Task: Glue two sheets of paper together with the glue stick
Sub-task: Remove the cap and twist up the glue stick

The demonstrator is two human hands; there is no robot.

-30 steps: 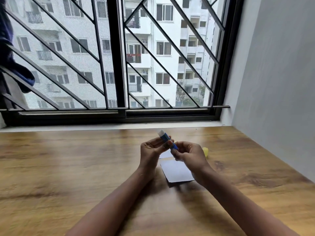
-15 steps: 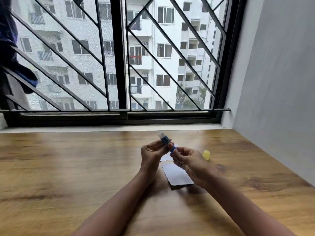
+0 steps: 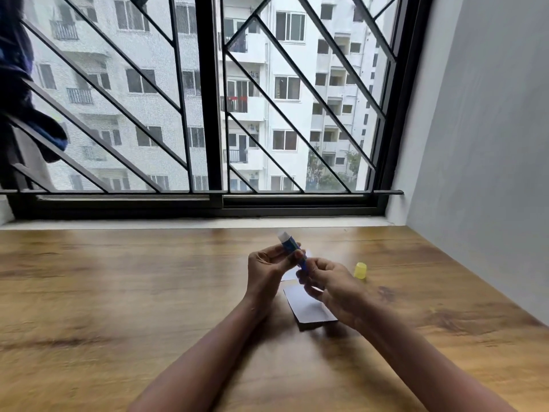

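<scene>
A blue glue stick (image 3: 289,244) with its white tip pointing up and away is held above the wooden table (image 3: 118,292). My left hand (image 3: 267,269) grips its middle between thumb and fingers. My right hand (image 3: 329,286) pinches its lower end. Under my hands a small white sheet of paper (image 3: 307,306) lies on the table on something dark. A second white sheet (image 3: 289,275) shows partly behind my left hand. The yellow cap (image 3: 360,271) stands on the table to the right of my hands.
A grey wall (image 3: 490,144) borders the table on the right. A barred window (image 3: 208,114) with a white sill runs along the far edge. Dark blue cloth (image 3: 20,99) hangs on the bars at the far left.
Both hands stay on the glue stick in nearly the same pose. The view has shifted slightly, and the yellow cap has come out from behind my right hand.
</scene>
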